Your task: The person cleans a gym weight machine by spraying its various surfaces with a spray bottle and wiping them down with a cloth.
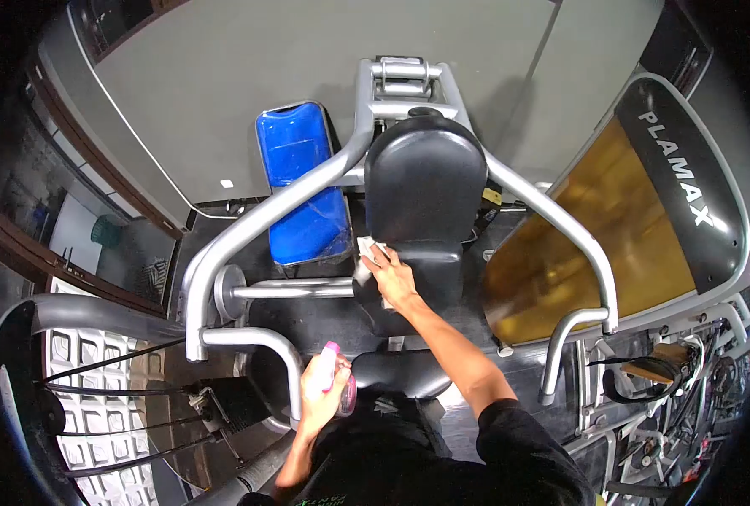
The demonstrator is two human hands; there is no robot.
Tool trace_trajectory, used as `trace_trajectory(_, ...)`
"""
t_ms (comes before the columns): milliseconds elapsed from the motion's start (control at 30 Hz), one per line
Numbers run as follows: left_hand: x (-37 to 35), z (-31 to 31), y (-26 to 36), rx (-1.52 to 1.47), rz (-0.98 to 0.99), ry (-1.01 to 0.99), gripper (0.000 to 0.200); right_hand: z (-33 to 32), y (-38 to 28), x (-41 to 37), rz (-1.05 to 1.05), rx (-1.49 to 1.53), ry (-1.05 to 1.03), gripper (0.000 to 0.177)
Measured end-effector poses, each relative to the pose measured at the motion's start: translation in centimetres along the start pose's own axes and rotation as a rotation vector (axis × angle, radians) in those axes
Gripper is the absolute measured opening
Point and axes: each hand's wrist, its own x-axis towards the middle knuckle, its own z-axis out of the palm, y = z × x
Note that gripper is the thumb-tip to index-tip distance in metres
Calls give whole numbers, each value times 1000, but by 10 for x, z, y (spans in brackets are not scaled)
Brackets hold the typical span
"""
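Note:
My right hand (393, 282) is closed on a white cloth (370, 250), pressed against the left side of the black seat (430, 268), just below the black backrest (426, 181) of a gym machine. Lower and to the left, my left hand (320, 390) grips a pink and white spray bottle (332, 371) near my body. Curved silver bars (265, 213) of the machine arch around both sides of the backrest.
Behind the machine on the left stands a blue chair (295, 143). A gold and black panel marked PLAMAX (620, 211) rises at the right. Silver handles (561, 341) hang near my arms. More gym equipment (670, 422) is at the lower right.

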Motion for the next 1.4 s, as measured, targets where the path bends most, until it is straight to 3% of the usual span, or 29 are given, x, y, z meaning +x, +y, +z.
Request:
trace_trajectory(100,-1,5,0,10,11,1,16,-5,20,-2,10,-81,-46,48)
trace_trajectory(267,-7,12,-2,34,19,50,16,-33,80,-38,45,-215,-42,63)
trace_trajectory(400,-15,28,-8,47,57,96,14,-40,128,-76,238,-176,57,53)
trace_trajectory(500,-26,44,-6,68,53,106,15,-15,154,-97,641,29,219,48)
trace_trajectory(567,-34,56,-3,65,47,101,15,4,180,-116,1099,440,168,42)
trace_trajectory(667,-48,78,2,-11,26,126,15,25,183,-131,1263,701,384,40)
trace_trajectory(767,-62,88,-6,48,11,140,15,9,162,-113,1161,846,622,39)
trace_trajectory(867,-73,97,-8,144,14,148,14,12,152,-83,809,768,806,39)
trace_trajectory(933,-85,104,-11,150,13,190,14,9,143,-76,627,685,654,40)
trace_trajectory(1000,-95,107,-15,241,110,144,16,4,131,-91,634,428,465,42)
trace_trajectory(1067,-103,110,-14,369,127,160,15,11,127,-101,623,332,445,45)
trace_trajectory(1133,-112,115,-14,421,117,186,15,-1,122,-108,755,413,417,47)
trace_trajectory(1200,-118,124,-8,194,10,241,14,51,141,-129,888,435,449,44)
trace_trajectory(1267,-123,130,-5,176,-2,270,14,87,165,-147,1241,577,252,39)
trace_trajectory(1300,-124,130,-3,154,-18,296,14,87,169,-156,1186,594,325,37)
trace_trajectory(1333,-124,128,-1,159,-15,303,14,121,196,-162,1234,695,320,37)
trace_trajectory(1400,-125,129,1,175,-27,299,15,106,213,-148,1356,677,260,38)
